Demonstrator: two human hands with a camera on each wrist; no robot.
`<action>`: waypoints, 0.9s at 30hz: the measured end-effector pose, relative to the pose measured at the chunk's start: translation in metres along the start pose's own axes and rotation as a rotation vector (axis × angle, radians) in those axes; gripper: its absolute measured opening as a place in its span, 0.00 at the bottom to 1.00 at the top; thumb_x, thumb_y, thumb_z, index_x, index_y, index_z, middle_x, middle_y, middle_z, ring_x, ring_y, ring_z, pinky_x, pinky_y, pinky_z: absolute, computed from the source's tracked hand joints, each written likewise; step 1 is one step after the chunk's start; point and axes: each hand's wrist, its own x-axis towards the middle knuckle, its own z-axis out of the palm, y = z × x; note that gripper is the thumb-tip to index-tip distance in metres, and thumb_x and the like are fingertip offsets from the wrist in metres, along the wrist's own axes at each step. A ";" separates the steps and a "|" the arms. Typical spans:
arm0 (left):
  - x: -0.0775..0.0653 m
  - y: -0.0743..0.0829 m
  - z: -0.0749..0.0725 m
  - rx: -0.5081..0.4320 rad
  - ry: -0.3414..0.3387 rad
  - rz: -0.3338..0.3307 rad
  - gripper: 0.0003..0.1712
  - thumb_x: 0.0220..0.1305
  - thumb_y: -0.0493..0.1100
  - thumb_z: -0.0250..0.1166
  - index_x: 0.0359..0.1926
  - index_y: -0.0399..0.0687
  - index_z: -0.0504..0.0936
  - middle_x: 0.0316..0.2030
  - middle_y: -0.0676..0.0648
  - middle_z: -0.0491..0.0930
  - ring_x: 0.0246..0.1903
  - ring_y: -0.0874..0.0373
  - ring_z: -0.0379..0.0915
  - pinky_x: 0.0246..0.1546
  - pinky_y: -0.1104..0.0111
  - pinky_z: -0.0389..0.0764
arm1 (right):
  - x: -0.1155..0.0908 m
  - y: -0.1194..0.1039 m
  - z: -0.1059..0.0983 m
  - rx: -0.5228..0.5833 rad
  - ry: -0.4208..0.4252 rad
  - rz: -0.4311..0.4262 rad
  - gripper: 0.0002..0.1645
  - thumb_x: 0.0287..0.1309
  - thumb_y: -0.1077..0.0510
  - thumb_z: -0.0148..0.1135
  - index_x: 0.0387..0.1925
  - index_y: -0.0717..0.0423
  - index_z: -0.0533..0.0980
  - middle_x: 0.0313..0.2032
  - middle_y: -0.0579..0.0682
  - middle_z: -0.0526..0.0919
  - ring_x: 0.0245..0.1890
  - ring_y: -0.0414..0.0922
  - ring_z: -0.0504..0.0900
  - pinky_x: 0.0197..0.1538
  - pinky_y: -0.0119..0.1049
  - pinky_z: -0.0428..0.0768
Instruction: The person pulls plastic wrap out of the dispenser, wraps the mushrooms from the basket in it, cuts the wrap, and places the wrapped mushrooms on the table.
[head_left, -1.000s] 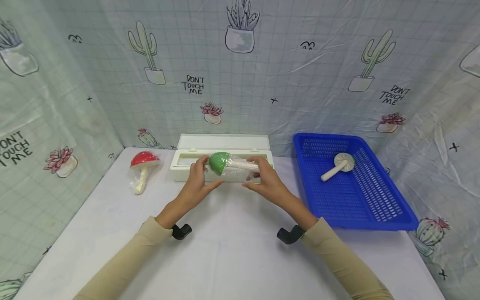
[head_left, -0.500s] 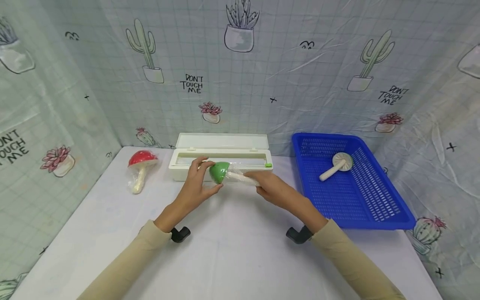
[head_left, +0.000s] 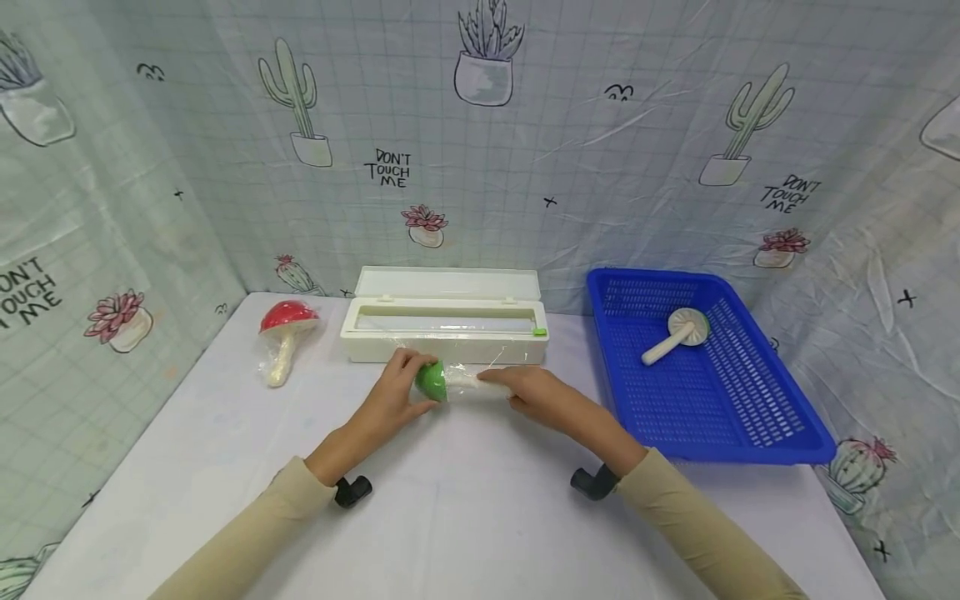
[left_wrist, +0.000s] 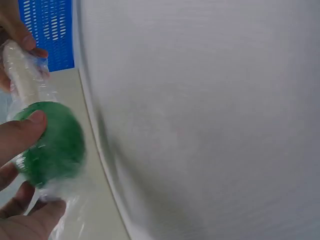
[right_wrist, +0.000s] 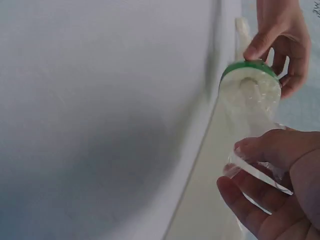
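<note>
A toy mushroom with a green cap and a white stem lies sideways between the hands, wrapped in clear plastic film. The left hand holds the cap with thumb and fingers curled round it, as the left wrist view confirms at the green cap. On the stem side, the right hand pinches the film and stem end; the right wrist view shows its thumb against the loose film. Just behind both hands stands a white cling film dispenser, lid raised, with a green slider.
A red-capped mushroom in film lies at the left. A blue plastic basket stands on the right with another mushroom in it. A patterned curtain encloses the back and sides of the white table.
Both hands have brought the mushroom down and nearer, from over the dispenser to in front of it. The right hand has shifted its grip to the stem end.
</note>
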 end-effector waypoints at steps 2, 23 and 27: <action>-0.002 -0.001 0.002 -0.005 -0.020 -0.023 0.33 0.50 0.33 0.80 0.56 0.37 0.76 0.50 0.41 0.70 0.51 0.49 0.73 0.55 0.58 0.79 | -0.001 0.002 0.006 -0.008 -0.009 -0.018 0.35 0.55 0.77 0.66 0.64 0.57 0.75 0.57 0.56 0.83 0.56 0.53 0.83 0.57 0.44 0.82; 0.039 -0.053 -0.052 0.135 0.084 -0.317 0.51 0.60 0.49 0.76 0.73 0.27 0.61 0.73 0.29 0.57 0.74 0.34 0.50 0.72 0.44 0.58 | 0.002 0.008 0.027 0.037 -0.119 0.107 0.24 0.68 0.75 0.54 0.59 0.53 0.79 0.58 0.52 0.83 0.63 0.54 0.77 0.66 0.49 0.74; 0.047 -0.065 -0.054 0.151 -0.013 -0.448 0.59 0.61 0.56 0.74 0.75 0.23 0.53 0.77 0.28 0.49 0.76 0.34 0.46 0.73 0.44 0.57 | 0.003 0.007 0.027 0.040 -0.133 0.120 0.28 0.64 0.78 0.55 0.59 0.53 0.78 0.58 0.52 0.82 0.64 0.54 0.76 0.67 0.49 0.74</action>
